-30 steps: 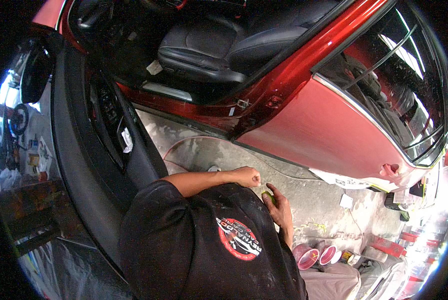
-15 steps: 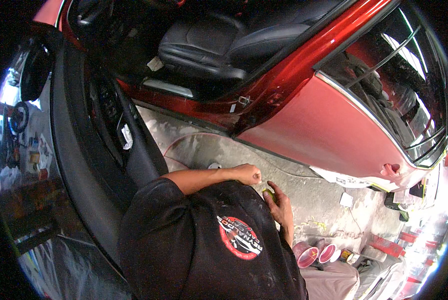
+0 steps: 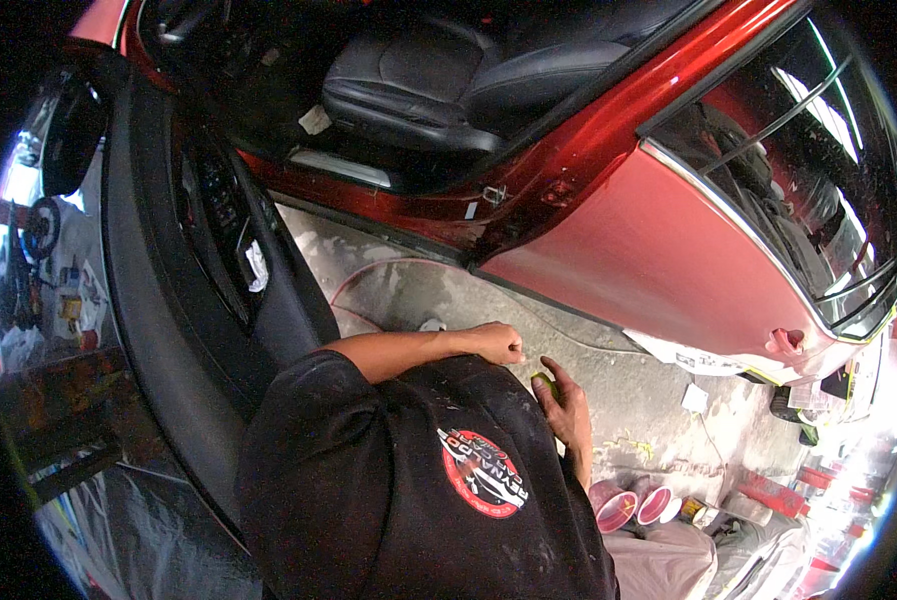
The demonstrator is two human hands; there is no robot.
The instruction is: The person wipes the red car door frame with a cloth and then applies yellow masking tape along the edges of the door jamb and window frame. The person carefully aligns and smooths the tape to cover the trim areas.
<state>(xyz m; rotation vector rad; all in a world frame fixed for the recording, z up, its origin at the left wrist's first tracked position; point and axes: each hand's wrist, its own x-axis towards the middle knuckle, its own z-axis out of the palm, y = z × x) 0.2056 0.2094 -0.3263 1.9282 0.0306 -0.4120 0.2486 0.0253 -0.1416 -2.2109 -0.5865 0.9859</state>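
Piece [image 3: 543, 383], small, yellow-green, sits in right hand [image 3: 567, 412], grip pinching it between thumb and fingers. Left hand [image 3: 497, 342] curled into fist, nothing seen in it; lies just up and left of piece, apart from it. Piece mostly covered, so long axis cannot be told. Dull red car door [image 3: 659, 260] up and right of both hands, beyond concrete floor [image 3: 609, 375].

Curved metal rear door [image 3: 659, 260]: pinkish red
Metal door pillar [image 3: 599, 150]: deep red
Padded leather-like seat [image 3: 399, 80]: black
Loose short-sleeved shirt [image 3: 369, 500]: black, pale specks, round red-and-white emblem [image 3: 484, 475]
Small held object [image 3: 546, 380]: yellow-green
Round tubs [image 3: 619, 512]: pink
Concrete floor [image 3: 649, 405]: grey, pale blotches
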